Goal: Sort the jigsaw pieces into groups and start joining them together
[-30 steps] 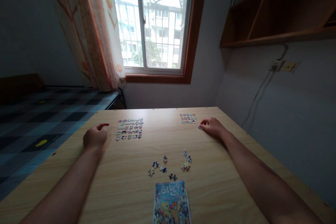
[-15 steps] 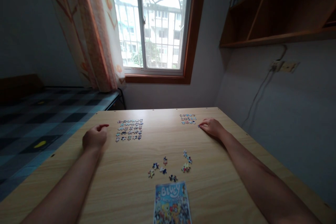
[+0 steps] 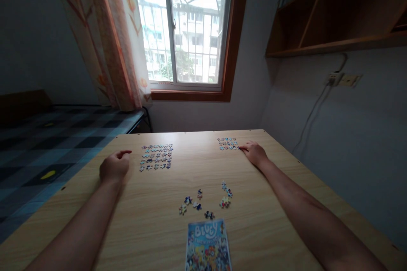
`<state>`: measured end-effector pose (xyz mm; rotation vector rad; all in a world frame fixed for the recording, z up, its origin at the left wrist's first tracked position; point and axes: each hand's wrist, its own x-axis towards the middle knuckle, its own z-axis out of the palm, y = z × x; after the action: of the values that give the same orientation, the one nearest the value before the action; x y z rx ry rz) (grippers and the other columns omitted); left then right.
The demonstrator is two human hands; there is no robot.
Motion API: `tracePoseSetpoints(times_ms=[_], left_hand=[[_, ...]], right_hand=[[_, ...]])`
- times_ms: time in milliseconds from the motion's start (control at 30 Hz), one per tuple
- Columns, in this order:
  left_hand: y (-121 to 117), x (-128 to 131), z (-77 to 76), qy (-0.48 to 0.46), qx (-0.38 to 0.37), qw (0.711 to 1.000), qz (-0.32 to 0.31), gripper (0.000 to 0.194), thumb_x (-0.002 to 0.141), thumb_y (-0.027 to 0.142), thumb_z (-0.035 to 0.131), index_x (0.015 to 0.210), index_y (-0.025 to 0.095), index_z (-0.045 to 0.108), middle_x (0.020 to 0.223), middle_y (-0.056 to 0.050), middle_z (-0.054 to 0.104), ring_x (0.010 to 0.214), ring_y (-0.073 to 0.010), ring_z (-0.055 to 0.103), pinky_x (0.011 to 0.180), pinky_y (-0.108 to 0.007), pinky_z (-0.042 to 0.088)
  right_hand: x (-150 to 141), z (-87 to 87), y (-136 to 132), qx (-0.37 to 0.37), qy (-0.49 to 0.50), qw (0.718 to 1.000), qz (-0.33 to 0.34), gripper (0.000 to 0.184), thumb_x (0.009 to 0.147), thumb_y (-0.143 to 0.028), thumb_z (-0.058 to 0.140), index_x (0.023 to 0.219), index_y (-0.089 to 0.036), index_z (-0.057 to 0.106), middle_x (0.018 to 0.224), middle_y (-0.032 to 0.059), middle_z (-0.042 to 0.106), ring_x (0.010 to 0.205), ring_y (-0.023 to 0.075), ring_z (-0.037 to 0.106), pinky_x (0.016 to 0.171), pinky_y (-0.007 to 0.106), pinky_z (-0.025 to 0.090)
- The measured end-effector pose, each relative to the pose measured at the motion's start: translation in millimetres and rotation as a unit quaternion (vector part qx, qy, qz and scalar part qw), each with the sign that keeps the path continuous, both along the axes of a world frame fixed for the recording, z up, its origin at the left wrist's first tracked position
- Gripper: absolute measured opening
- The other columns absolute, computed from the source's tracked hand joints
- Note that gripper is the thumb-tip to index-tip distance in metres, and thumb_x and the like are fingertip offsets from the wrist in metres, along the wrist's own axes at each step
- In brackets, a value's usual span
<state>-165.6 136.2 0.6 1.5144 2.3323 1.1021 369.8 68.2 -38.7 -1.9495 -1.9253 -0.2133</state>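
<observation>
Head view: a printed picture card marked "Bluey" [image 3: 208, 247] lies flat at the near edge of the view on a wood-grain counter [image 3: 149, 224], and all positions below are taken from it. Loose puzzle pieces [image 3: 225, 202] are scattered just beyond the card in a rough arc, some clustered closely. Well beyond it and to the left, a larger puzzle group [image 3: 158, 156] is laid out in five rows. Well beyond it and slightly to the right stands a smaller puzzle group [image 3: 227, 144] of three rows. The left hand [image 3: 115, 166], left of the card and outside the larger group, is loosely curled with one finger extended; its palm is hidden, so any contents cannot be told. The right hand [image 3: 254, 152], beyond and right of the card, has its fingers drawn narrow, tips at a small end piece [image 3: 238, 147] beside the nearest row of the smaller group; whether that piece is pinched or merely pressed cannot be determined. Farther beyond the card is a barred window [image 3: 197, 38].
</observation>
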Motion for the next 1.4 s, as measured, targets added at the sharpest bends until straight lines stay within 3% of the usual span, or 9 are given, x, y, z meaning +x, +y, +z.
tracePoseSetpoints(times_ms=[767,1000,1167,1300,1400], left_hand=[[0,0,1.9,0.004,0.000,1.000,0.000,0.035,0.080,0.031,0.052,0.104,0.024,0.076,0.092,-0.004,0.073,0.077,-0.0219,0.061,0.062,-0.028,0.040],[-3,3,3.0,-0.009,-0.003,1.000,0.002,0.036,0.079,0.031,0.053,0.106,0.023,0.076,0.079,-0.003,0.071,0.065,-0.0199,0.057,0.058,-0.027,0.038],[-5,6,4.1,-0.015,0.002,1.000,0.000,0.036,0.079,0.031,0.054,0.106,0.022,0.076,0.081,-0.004,0.072,0.064,-0.0192,0.057,0.058,-0.027,0.038],[-6,7,4.9,-0.013,-0.001,1.000,0.001,0.036,0.079,0.029,0.055,0.107,0.022,0.076,0.083,-0.004,0.072,0.066,-0.0188,0.057,0.059,-0.027,0.038],[-6,7,5.0,-0.011,-0.001,1.000,-0.002,0.037,0.079,0.028,0.055,0.109,0.021,0.076,0.085,-0.004,0.072,0.068,-0.0186,0.057,0.061,-0.026,0.038]], right_hand=[[5,-4.3,1,0.007,0.027,1.000,-0.002,0.027,0.096,-0.031,0.053,0.113,-0.031,0.075,0.105,0.0034,0.071,0.097,0.0176,0.062,0.085,0.025,0.045],[3,-3.1,0,0.004,0.025,1.000,-0.002,0.026,0.094,-0.029,0.055,0.109,-0.030,0.076,0.103,0.0041,0.071,0.097,0.0182,0.061,0.086,0.026,0.045],[-2,4.9,-6,0.034,0.031,0.999,-0.004,0.033,0.096,-0.024,0.048,0.117,-0.024,0.073,0.107,0.0083,0.070,0.101,0.0211,0.061,0.089,0.030,0.046],[-23,23.1,-13,0.053,0.034,0.996,0.057,0.030,0.095,-0.028,0.052,0.119,-0.024,0.071,0.110,0.0071,0.070,0.105,0.0201,0.060,0.096,0.031,0.043],[-52,41.8,-22,0.037,0.036,0.975,0.216,0.022,0.091,-0.027,0.061,0.108,-0.025,0.075,0.093,0.0054,0.073,0.093,0.0195,0.062,0.091,0.033,0.045]])
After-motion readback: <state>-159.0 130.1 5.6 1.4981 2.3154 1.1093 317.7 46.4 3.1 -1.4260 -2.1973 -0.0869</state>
